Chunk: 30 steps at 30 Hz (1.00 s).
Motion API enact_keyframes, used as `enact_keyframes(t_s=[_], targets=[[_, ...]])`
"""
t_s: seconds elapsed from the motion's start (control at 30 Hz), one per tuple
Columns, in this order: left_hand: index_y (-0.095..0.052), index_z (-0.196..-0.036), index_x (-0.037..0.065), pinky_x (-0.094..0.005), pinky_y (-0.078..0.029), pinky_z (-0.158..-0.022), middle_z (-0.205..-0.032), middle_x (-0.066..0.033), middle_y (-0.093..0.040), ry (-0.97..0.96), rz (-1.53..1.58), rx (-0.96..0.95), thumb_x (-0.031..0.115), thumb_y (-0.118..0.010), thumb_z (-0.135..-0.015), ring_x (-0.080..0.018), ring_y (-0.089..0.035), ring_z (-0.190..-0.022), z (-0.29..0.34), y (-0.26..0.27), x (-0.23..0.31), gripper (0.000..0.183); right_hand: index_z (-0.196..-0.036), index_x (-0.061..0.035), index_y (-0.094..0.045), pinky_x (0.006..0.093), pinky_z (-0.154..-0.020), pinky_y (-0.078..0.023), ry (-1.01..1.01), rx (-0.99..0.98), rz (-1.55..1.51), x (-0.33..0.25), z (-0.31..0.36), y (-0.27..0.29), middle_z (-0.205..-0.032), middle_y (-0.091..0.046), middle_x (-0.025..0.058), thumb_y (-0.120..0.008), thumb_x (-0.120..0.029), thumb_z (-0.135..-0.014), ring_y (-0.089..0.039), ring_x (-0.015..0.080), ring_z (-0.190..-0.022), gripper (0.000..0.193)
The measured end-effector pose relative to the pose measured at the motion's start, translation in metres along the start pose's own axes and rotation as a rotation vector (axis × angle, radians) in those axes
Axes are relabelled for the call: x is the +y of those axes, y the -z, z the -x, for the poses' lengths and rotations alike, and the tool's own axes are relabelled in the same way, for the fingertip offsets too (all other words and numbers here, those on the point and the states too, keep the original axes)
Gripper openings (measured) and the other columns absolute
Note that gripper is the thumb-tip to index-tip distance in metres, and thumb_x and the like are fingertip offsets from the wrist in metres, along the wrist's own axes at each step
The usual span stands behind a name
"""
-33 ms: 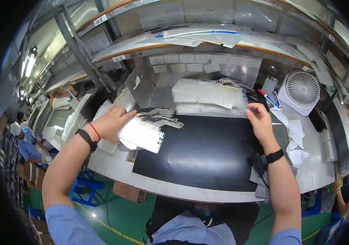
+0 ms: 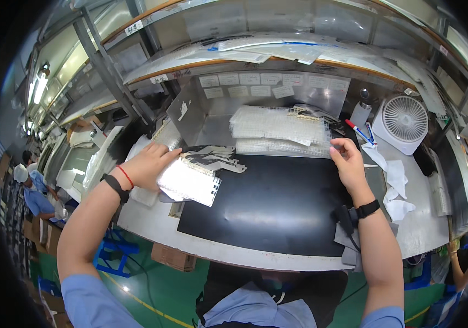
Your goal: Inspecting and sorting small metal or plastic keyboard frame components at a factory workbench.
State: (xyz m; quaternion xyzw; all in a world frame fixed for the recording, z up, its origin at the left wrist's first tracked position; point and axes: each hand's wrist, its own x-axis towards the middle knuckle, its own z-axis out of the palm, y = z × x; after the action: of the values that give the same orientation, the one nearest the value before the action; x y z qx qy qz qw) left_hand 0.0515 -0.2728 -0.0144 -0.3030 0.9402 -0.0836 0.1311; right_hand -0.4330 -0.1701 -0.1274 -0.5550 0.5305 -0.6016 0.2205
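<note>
The pile of white sheets (image 2: 190, 183) sits at the black mat's left end, overlapping its edge, with dark cut strips (image 2: 220, 157) just behind. From here I see the left hand (image 2: 149, 165) laid over the pile's left end, fingers extended together; I can't tell whether it grips any sheet or simply rests there. The right hand (image 2: 350, 164) is raised by the right end of a translucent stack (image 2: 277, 124), thumb and forefinger bent toward each other; whether they pinch anything, I can't make out. The black mat (image 2: 266, 205) spreads between the forearms. Farther right, a crumpled white cloth (image 2: 397, 183) lies near a white fan (image 2: 405, 120).
</note>
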Motion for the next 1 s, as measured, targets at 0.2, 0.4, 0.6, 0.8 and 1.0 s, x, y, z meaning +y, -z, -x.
enact_keyframes(t_s=[0.2, 0.4, 0.6, 0.8, 1.0], targets=[[-0.035, -0.14, 0.003, -0.0416, -0.038, -0.1, -0.118, -0.0221, -0.049, -0.017, 0.122, 0.086, 0.024, -0.08, -0.056, -0.0382, -0.048, -0.111, 0.007, 0.001, 0.002, 0.097, -0.101, -0.0022, -0.062, 0.0201, -0.067, -0.043, 0.051, 0.007, 0.072, -0.003, -0.001, 0.0, -0.101, -0.053, 0.0007, -0.065, -0.01, -0.085, -0.049, 0.0089, -0.081, 0.018], [-0.035, -0.139, 0.001, -0.0405, -0.039, -0.099, -0.123, -0.0225, -0.048, -0.058, -0.029, 0.096, 0.02, -0.076, -0.059, -0.0378, -0.047, -0.113, 0.009, -0.002, 0.009, 0.091, -0.1, -0.002, -0.063, 0.0206, -0.067, -0.043, 0.067, 0.013, 0.117, -0.002, -0.001, 0.002, -0.1, -0.053, 0.0009, -0.066, -0.01, -0.084, -0.049, 0.0096, -0.081, 0.018], [-0.037, -0.138, -0.001, -0.0415, -0.038, -0.101, -0.121, -0.0234, -0.051, -0.06, 0.181, 0.111, 0.014, -0.064, -0.064, -0.0393, -0.048, -0.113, 0.012, -0.002, -0.005, 0.08, -0.099, -0.0018, -0.063, 0.0212, -0.067, -0.043, 0.069, 0.005, 0.117, -0.003, -0.001, 0.001, -0.099, -0.054, 0.0017, -0.065, -0.011, -0.085, -0.049, 0.0101, -0.081, 0.018], [-0.04, -0.135, 0.001, -0.0394, -0.037, -0.103, -0.125, -0.0226, -0.052, 0.128, 0.448, 0.252, 0.004, -0.056, -0.064, -0.0389, -0.049, -0.118, 0.025, 0.007, -0.022, 0.073, -0.1, -0.0019, -0.063, 0.0212, -0.067, -0.043, 0.08, 0.008, 0.137, -0.002, 0.0, 0.002, -0.1, -0.054, 0.002, -0.065, -0.012, -0.085, -0.049, 0.01, -0.081, 0.018], [-0.041, -0.134, 0.001, -0.0366, -0.033, -0.107, -0.132, -0.0193, -0.049, 0.154, 0.372, 0.533, -0.007, -0.05, -0.07, -0.0341, -0.045, -0.126, 0.05, 0.022, -0.036, 0.066, -0.099, -0.0021, -0.063, 0.0237, -0.07, -0.044, 0.097, 0.042, 0.196, 0.003, 0.002, 0.006, -0.099, -0.056, 0.0039, -0.066, -0.012, -0.085, -0.051, 0.012, -0.08, 0.018]])
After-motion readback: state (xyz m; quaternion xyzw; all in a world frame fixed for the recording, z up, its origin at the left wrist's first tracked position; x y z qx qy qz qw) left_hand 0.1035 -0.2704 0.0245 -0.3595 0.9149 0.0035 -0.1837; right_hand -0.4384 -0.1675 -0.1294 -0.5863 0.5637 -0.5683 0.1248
